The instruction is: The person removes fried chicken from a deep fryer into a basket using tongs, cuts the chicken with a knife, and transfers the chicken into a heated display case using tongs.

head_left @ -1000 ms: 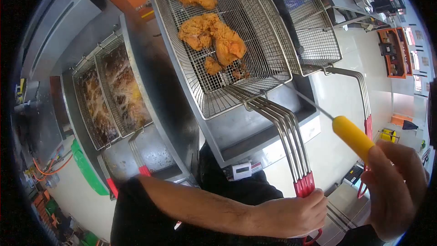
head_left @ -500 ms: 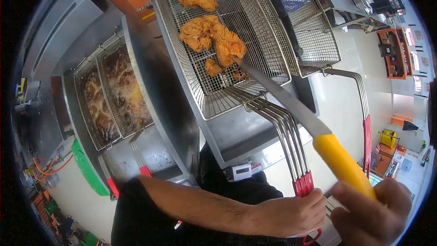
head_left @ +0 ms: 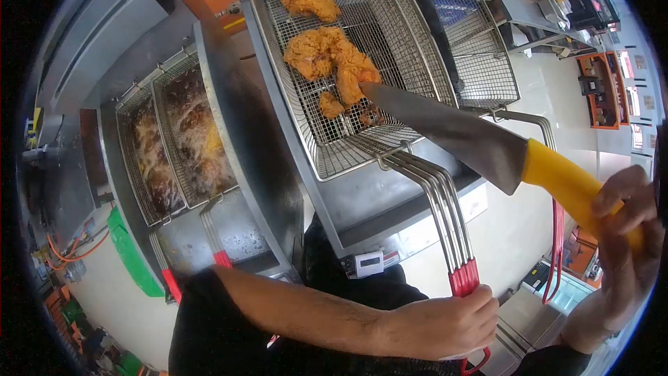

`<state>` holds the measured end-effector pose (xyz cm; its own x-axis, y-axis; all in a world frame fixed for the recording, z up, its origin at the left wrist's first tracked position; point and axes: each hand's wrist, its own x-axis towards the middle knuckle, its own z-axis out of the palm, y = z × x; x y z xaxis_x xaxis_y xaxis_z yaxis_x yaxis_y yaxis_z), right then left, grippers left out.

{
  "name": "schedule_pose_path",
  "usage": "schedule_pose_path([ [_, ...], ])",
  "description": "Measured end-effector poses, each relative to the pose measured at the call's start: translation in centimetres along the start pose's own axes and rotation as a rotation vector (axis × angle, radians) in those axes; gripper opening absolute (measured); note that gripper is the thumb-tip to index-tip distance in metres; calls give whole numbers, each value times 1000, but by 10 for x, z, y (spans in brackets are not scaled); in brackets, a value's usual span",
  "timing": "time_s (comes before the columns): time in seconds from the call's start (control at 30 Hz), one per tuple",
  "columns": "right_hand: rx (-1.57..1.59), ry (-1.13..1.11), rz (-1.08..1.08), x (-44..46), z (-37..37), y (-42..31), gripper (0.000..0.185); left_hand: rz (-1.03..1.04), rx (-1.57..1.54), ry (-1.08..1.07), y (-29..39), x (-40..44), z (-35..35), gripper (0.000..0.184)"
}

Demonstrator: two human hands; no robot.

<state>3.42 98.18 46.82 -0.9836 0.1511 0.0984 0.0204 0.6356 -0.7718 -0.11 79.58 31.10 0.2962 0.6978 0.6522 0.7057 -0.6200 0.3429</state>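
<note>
My left hand (head_left: pixel 442 324) is closed around the red-coated handle (head_left: pixel 463 280) of a wire fry basket (head_left: pixel 327 167). In that basket lie several pieces of golden fried chicken (head_left: pixel 311 52), with small crumbs beside them. My right hand (head_left: pixel 623 226) grips the yellow handle of a knife (head_left: pixel 473 136), its broad blade reaching over the basket's front rim. The blade's tip touches the cut, reddish spot on one chicken piece (head_left: pixel 355 76); how deep it goes I cannot tell.
A second wire basket (head_left: pixel 480 42) with a red handle sits to the right. At left, a fryer (head_left: pixel 257 188) has two baskets in bubbling oil (head_left: pixel 202 146). A white digital timer (head_left: pixel 367 263) is on the front. A green object (head_left: pixel 132 257) stands lower left.
My right hand has moved right and up, and the knife has turned so its broad side shows. My left hand stays on the basket handle. The view has shifted slightly.
</note>
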Motion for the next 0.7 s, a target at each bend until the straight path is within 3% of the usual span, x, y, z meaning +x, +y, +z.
schedule_pose_path([
  [0.1,136,200,247,5,5,-20,20,2,1,-16,-2,1,-6,20],
  [0.33,204,377,302,17,15,-25,21,3,8,8,-2,0,-3,20],
  [0.43,41,300,280,12,1,-21,25,-8,1,-4,-1,1,-2,20],
  [0.5,-269,124,17,10,-16,-13,26,-7,3,1,-1,0,-1,21],
  [0.53,-498,-9,-233,14,-24,-6,25,-5,3,5,-1,0,0,21],
  [0.6,-678,-166,-482,12,-36,-2,23,-9,-5,15,0,1,2,21],
  [0.7,-646,-249,-557,14,-48,-7,18,-1,-22,16,-1,0,2,21],
])
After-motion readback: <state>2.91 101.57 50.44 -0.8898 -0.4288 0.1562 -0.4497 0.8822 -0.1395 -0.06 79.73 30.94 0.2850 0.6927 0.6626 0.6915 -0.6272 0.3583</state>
